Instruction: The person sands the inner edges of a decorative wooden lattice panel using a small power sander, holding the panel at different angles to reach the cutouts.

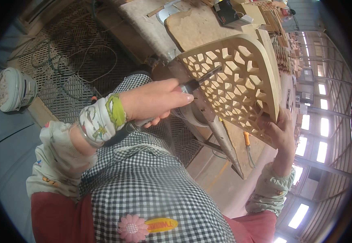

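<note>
My left hand point(153, 99) is closed around a grey hand tool with a black collar point(190, 85) and a narrow dark tip. Its exact kind is unclear, and most of the body is hidden in the palm. The tip lies over the openwork face of a curved wooden panel point(255, 46), which is pierced by many angular holes. At the panel's lower right edge, my right hand point(280, 131) grips the rim and holds it tilted up, with some fingers hidden behind the wood.
Beneath the panel is a workbench point(234, 146) bearing an orange-handled tool point(247, 139). Farther back are a wooden board point(192, 28) and a black box point(225, 12). A white bucket point(24, 90) stands at far left, near hoses looping over slatted floor matting point(68, 38).
</note>
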{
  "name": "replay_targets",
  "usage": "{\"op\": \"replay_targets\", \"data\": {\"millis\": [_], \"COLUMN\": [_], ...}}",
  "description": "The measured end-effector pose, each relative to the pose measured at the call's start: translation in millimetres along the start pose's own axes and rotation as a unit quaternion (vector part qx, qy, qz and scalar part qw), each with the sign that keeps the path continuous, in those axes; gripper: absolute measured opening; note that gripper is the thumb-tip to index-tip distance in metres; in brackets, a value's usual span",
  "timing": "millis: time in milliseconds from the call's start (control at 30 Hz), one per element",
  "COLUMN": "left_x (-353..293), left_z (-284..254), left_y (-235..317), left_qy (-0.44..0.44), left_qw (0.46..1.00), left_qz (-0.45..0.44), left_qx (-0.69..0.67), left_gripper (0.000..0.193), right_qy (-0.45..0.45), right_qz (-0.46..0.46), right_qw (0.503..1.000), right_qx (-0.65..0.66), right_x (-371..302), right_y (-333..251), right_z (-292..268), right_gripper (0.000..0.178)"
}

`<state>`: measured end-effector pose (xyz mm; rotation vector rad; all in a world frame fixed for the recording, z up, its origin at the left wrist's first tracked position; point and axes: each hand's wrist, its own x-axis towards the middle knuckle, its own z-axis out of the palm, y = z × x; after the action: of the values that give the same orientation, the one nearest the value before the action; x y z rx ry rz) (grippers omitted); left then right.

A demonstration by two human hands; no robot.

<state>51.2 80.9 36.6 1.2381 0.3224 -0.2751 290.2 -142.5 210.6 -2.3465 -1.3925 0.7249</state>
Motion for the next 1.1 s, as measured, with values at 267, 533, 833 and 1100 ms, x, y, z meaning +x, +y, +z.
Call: {"op": "replay_targets", "data": {"millis": [267, 533, 833, 1100], "left_x": [-28, 1, 29, 17], "left_z": [2, 23, 22, 40], "left_y": [-8, -35, -21, -18], "left_qy": [0.051, 0.250, 0.266, 0.366], "left_qw": [0.994, 0.940, 0.927, 0.852], "left_qz": [-0.044, 0.108, 0.151, 0.074], "left_qx": [0.090, 0.205, 0.218, 0.366], "left_gripper": [0.034, 0.041, 0.050, 0.041], "right_qy": [0.023, -0.051, -0.056, -0.046], "right_qz": [0.045, 0.048, 0.051, 0.057], "right_qw": [0.991, 0.993, 0.997, 0.995], "right_qx": [0.127, 0.093, 0.031, 0.064], "right_x": [-1, 0, 2, 2], "right_y": [26, 13, 10, 6], "right_z": [1, -5, -11, -6], "right_gripper": [0.051, 0.041, 0.040, 0.049]}}
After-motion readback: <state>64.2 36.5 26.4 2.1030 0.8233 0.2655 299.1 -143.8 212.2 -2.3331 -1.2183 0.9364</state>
